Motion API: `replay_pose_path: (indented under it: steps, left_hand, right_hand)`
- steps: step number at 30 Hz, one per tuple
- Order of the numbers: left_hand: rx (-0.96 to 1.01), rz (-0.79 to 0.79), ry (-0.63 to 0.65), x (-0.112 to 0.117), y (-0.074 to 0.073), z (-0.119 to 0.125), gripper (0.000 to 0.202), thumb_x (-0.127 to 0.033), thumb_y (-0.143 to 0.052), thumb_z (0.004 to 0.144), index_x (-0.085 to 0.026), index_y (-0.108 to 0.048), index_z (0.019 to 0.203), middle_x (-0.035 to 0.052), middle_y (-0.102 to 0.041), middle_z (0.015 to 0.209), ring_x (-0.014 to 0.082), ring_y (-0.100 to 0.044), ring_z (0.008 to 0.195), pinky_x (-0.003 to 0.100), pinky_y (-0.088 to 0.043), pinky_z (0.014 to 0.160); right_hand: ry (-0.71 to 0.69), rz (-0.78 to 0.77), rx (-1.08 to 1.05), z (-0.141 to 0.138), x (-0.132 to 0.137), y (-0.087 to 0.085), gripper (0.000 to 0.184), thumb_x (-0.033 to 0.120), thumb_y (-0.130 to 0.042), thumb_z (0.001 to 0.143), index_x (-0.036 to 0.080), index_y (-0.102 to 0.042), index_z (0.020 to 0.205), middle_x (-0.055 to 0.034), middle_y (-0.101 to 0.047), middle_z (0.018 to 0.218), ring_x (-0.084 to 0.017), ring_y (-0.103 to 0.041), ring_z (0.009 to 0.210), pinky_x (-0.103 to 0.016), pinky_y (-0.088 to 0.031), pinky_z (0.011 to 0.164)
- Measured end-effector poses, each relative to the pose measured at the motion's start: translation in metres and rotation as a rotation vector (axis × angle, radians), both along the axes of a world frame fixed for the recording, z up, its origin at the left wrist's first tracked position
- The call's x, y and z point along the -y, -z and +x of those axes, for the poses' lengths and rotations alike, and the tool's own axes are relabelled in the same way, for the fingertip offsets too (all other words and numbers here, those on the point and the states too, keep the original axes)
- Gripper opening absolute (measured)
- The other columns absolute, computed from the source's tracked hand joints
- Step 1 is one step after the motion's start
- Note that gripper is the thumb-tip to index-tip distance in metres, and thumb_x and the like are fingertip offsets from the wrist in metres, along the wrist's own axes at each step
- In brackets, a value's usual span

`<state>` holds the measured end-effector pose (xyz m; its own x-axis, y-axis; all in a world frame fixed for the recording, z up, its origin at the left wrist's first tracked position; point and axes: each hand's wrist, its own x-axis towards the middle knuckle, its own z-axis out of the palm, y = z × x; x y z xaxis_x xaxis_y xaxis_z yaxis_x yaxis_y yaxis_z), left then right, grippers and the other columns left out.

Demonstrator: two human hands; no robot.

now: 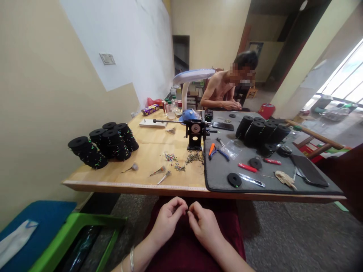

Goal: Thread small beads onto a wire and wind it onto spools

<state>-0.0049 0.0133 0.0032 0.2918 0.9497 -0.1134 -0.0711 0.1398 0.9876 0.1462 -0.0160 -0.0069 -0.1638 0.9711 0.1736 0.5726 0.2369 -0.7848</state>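
Just below the table's front edge, my left hand (170,217) and my right hand (202,221) meet above my lap, thumbs and index fingers pinched together. A tiny dark thing shows between the fingertips, too small to name. On the wooden table (110,177) ahead lie a pile of small coloured beads (170,156) and a heap of small metallic pieces (195,158). Several thin bundles, such as the bristly bundle (157,172), rest near the front edge. A black hand-cranked winding machine (195,132) stands behind the piles.
Stacks of black spools (113,141) stand at left, more black spools (251,130) at right. On the grey mat (215,177) lie pliers (219,153), a red-handled tool (247,167) and tweezers (252,180). A person (221,88) sits across the table behind a lamp (194,75). A green stool (65,234) stands lower left.
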Motion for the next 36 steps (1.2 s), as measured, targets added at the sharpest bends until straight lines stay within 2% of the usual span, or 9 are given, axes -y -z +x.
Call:
replay_pose_path:
  steps: [3, 8, 13, 17, 20, 24, 29, 33, 36]
  left_hand:
    - [0.191, -0.135, 0.034, 0.0, -0.01, 0.003, 0.022, -0.037, -0.06, 0.081, -0.017, -0.053, 0.077, -0.0007, -0.057, 0.066, 0.0092, -0.048, 0.054, 0.019, -0.034, 0.047]
    - [0.475, -0.286, 0.1, -0.003, -0.03, 0.006, 0.024, -0.03, -0.066, 0.08, -0.017, -0.047, 0.072, -0.0042, -0.049, 0.06, 0.0057, -0.04, 0.051, 0.017, -0.03, 0.049]
    - [0.647, -0.322, 0.031, -0.007, -0.051, -0.007, 0.026, -0.022, -0.071, 0.074, -0.016, -0.047, 0.068, -0.0042, -0.044, 0.061, 0.0049, -0.037, 0.051, 0.015, -0.028, 0.048]
    - [0.67, -0.31, -0.01, -0.005, -0.057, -0.016, 0.025, -0.022, -0.073, 0.072, -0.016, -0.048, 0.069, -0.0045, -0.042, 0.062, 0.005, -0.036, 0.052, 0.016, -0.029, 0.048]
    - [0.591, -0.26, -0.008, -0.001, -0.057, -0.014, 0.026, -0.027, -0.07, 0.076, -0.017, -0.047, 0.07, -0.0046, -0.043, 0.061, 0.0053, -0.036, 0.052, 0.016, -0.028, 0.048]
    - [0.323, -0.132, 0.045, 0.004, -0.059, -0.002, 0.025, -0.034, -0.06, 0.083, -0.017, -0.047, 0.071, -0.0028, -0.049, 0.063, 0.0069, -0.04, 0.054, 0.018, -0.031, 0.051]
    - [0.032, 0.058, 0.153, 0.008, -0.065, 0.009, 0.025, -0.038, -0.051, 0.088, -0.017, -0.048, 0.073, -0.0005, -0.053, 0.065, 0.0099, -0.047, 0.055, 0.021, -0.035, 0.052]
    - [-0.211, 0.325, 0.178, 0.015, -0.066, 0.011, 0.023, -0.031, -0.043, 0.091, -0.018, -0.05, 0.074, 0.0011, -0.054, 0.066, 0.013, -0.051, 0.06, 0.023, -0.039, 0.058]
    - [-0.356, 0.541, 0.114, 0.016, -0.061, 0.006, 0.019, -0.024, -0.041, 0.091, -0.019, -0.05, 0.075, 0.0029, -0.054, 0.072, 0.0148, -0.051, 0.067, 0.025, -0.039, 0.063]
  right_hand:
    - [-0.014, 0.049, 0.072, 0.005, -0.001, -0.008, 0.014, 0.019, -0.045, 0.085, 0.021, -0.055, 0.076, -0.0004, -0.06, 0.064, -0.014, -0.054, 0.056, -0.022, -0.035, 0.054]
    - [-0.067, 0.176, 0.262, 0.023, -0.002, -0.02, 0.018, 0.018, -0.044, 0.086, 0.021, -0.056, 0.074, -0.0025, -0.058, 0.066, -0.016, -0.052, 0.062, -0.024, -0.035, 0.058]
    - [0.013, 0.252, 0.37, 0.061, -0.006, -0.022, 0.02, 0.019, -0.041, 0.09, 0.02, -0.059, 0.081, -0.0064, -0.062, 0.077, -0.019, -0.053, 0.074, -0.028, -0.038, 0.067]
    - [0.064, 0.272, 0.409, 0.086, -0.006, -0.018, 0.02, 0.02, -0.043, 0.091, 0.02, -0.061, 0.083, -0.0072, -0.065, 0.083, -0.02, -0.054, 0.08, -0.029, -0.041, 0.072]
    - [0.089, 0.282, 0.423, 0.091, -0.004, -0.012, 0.02, 0.021, -0.043, 0.091, 0.02, -0.062, 0.085, -0.0065, -0.066, 0.081, -0.02, -0.056, 0.078, -0.029, -0.043, 0.07]
    - [0.116, 0.313, 0.419, 0.092, -0.002, -0.008, 0.022, 0.019, -0.043, 0.09, 0.02, -0.065, 0.093, -0.0064, -0.069, 0.085, -0.02, -0.06, 0.079, -0.028, -0.048, 0.071]
    - [0.218, 0.323, 0.211, 0.078, 0.005, -0.03, 0.021, 0.023, -0.046, 0.089, 0.02, -0.066, 0.096, -0.0098, -0.07, 0.093, -0.023, -0.063, 0.088, -0.035, -0.049, 0.081]
    - [0.03, 0.068, -0.228, 0.04, 0.011, -0.05, 0.027, 0.032, -0.049, 0.089, 0.022, -0.059, 0.112, -0.0113, -0.067, 0.106, -0.023, -0.062, 0.096, -0.033, -0.05, 0.082]
    - [-0.171, -0.193, -0.494, 0.012, 0.009, -0.049, 0.035, 0.038, -0.05, 0.089, 0.021, -0.05, 0.119, -0.0072, -0.069, 0.09, -0.018, -0.064, 0.073, -0.026, -0.051, 0.062]
